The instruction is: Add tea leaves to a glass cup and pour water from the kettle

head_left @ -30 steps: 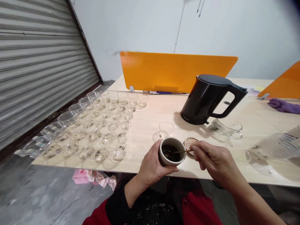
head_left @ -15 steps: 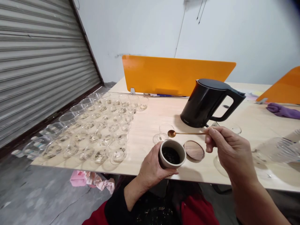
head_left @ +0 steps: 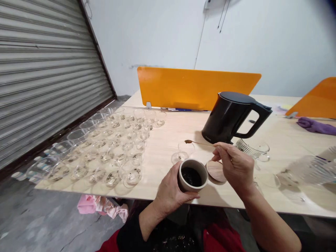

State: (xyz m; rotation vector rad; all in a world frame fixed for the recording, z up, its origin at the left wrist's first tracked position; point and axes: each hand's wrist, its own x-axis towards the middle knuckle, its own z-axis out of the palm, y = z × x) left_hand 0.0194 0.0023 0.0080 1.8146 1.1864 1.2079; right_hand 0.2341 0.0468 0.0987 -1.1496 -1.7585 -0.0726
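Note:
My left hand (head_left: 172,189) is wrapped round a pale ceramic jar (head_left: 194,174) with dark contents, perhaps tea leaves, tilted slightly towards me near the table's front edge. Between the fingers and thumb of my right hand (head_left: 233,166) is the thin handle of a long copper-coloured spoon (head_left: 199,143). Its bowl, turned partly on its side and looking dark, is above a clear plastic cup (head_left: 183,156) just behind the jar. A round wooden lid (head_left: 215,170) lies to the right of the jar, partly covered by my right hand.
Rows of clear cups (head_left: 112,147) with dark bits in their bottoms crowd the table's left. A black electric kettle (head_left: 228,117) stands behind my right hand, beside a ribbed glass jug (head_left: 253,148). Stacked clear cups (head_left: 306,169) lie at right. Orange partitions (head_left: 196,89) stand behind.
My right hand has moved left and the spoon has tipped over, its bowl now above the clear cup. My left hand still holds the jar in nearly the same place.

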